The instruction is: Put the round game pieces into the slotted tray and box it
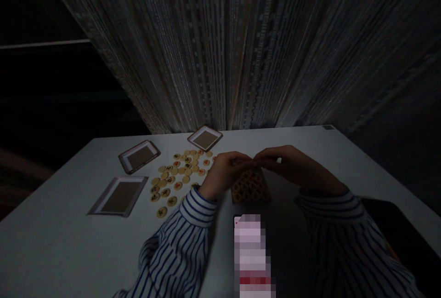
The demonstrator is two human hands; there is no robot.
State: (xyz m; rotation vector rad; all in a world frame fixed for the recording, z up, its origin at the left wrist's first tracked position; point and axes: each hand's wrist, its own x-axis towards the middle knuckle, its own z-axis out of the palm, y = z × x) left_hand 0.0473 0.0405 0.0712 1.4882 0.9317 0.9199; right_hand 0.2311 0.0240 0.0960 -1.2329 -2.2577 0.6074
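My left hand [223, 171] and my right hand [292, 164] meet fingertip to fingertip over the far edge of a small box [251, 187] packed with round wooden game pieces. Both hands have their fingers curled together in a pinch there; what they pinch is hidden in the dim light. To the left of the box, several loose round pieces [174, 178] with red or dark marks lie scattered on the white table [62, 238]. Both of my sleeves are striped blue and white.
Three shallow rectangular trays or lids lie on the left: one near [119, 195], one further back [139, 156], one by the curtain [205, 138]. A phone [253, 256] lies in front of me. A string curtain [241, 49] hangs behind the table.
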